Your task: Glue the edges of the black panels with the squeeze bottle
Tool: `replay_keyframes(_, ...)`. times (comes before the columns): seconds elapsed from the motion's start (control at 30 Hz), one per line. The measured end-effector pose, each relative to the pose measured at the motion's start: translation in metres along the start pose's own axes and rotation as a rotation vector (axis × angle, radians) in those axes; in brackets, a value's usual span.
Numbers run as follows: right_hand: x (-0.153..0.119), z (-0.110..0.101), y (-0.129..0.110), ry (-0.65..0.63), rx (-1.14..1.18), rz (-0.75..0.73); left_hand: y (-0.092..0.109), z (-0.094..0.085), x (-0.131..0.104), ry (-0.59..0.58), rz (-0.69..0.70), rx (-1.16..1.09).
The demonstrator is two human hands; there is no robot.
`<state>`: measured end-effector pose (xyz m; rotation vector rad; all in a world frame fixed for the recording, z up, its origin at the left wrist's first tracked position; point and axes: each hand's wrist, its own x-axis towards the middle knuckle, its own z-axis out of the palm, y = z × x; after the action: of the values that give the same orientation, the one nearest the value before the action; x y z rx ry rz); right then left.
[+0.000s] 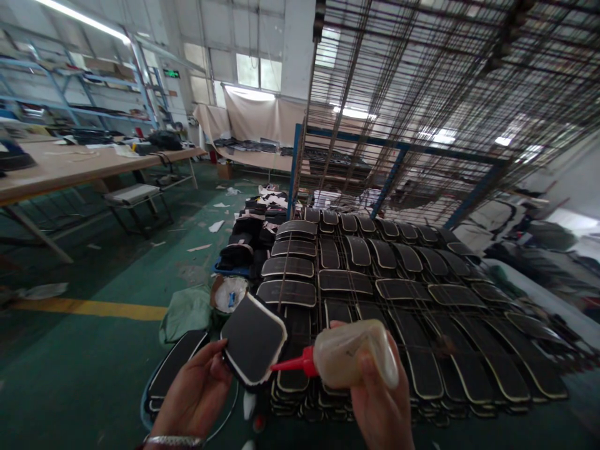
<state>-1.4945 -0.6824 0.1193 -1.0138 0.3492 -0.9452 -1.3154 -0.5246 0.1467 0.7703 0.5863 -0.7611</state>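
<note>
My left hand [204, 390] grips a black rounded panel [255, 337] by its left edge, tilted toward me. A pale line of glue runs along the panel's border. In my right hand [382, 400] is a translucent squeeze bottle [351, 355], its side dented under my fingers. The bottle's red nozzle [293, 362] points left, its tip at the panel's lower right edge. Beneath and beyond my hands, many similar dark panels [344, 282] with pale borders lie in rows on a wire rack.
Raised wire racks [398, 94] lean over the panels at right. Left of the rack are a green cloth bundle [187, 312], a stack of black panels [175, 369] and an open round container [229, 294]. A long worktable [60, 169] stands at far left.
</note>
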Motion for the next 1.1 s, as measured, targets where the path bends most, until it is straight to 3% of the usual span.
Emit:
replay_keyframes(0.13, 0.012, -0.002, -0.011, 0.002, -0.093, -0.168, -0.001, -0.001, 0.002, 0.045, -0.01, -0.011)
replay_keyframes(0.2, 0.01, -0.002, -0.012, 0.014, -0.134, -0.164, 0.0, -0.001, 0.004, 0.077, -0.019, -0.026)
replay_keyframes(0.3, 0.0, -0.001, -0.001, 0.029, -0.077, -0.048, 0.001, -0.001, 0.006, 0.074, -0.018, -0.041)
replay_keyframes(0.4, -0.006, 0.0, 0.017, 0.016, 0.074, 0.174, 0.001, -0.001, 0.008, 0.074, -0.006, -0.055)
replay_keyframes(0.5, 0.004, -0.002, 0.03, 0.019, 0.253, 0.341, -0.001, -0.003, 0.013, 0.085, 0.01, -0.057)
replay_keyframes(0.57, 0.017, -0.004, 0.029, 0.067, 0.333, 0.373, -0.003, -0.006, 0.019, 0.069, 0.019, -0.067)
replay_keyframes(0.67, 0.041, -0.006, 0.012, 0.176, 0.365, 0.341, -0.007, -0.012, 0.028, 0.048, 0.002, -0.1)
replay_keyframes(0.77, 0.072, -0.003, -0.021, 0.237, 0.352, 0.213, -0.012, -0.018, 0.036, 0.052, -0.039, -0.085)
replay_keyframes(0.93, 0.109, -0.002, -0.069, 0.167, 0.349, -0.068, -0.017, -0.017, 0.04, 0.075, 0.021, -0.088)
replay_keyframes(1.0, 0.102, -0.006, -0.064, 0.156, 0.339, -0.051, -0.018, -0.011, 0.04, 0.06, 0.056, -0.126)
replay_keyframes(1.1, 0.065, -0.01, -0.022, 0.134, 0.333, 0.153, -0.026, 0.001, 0.041, 0.012, 0.109, -0.166)
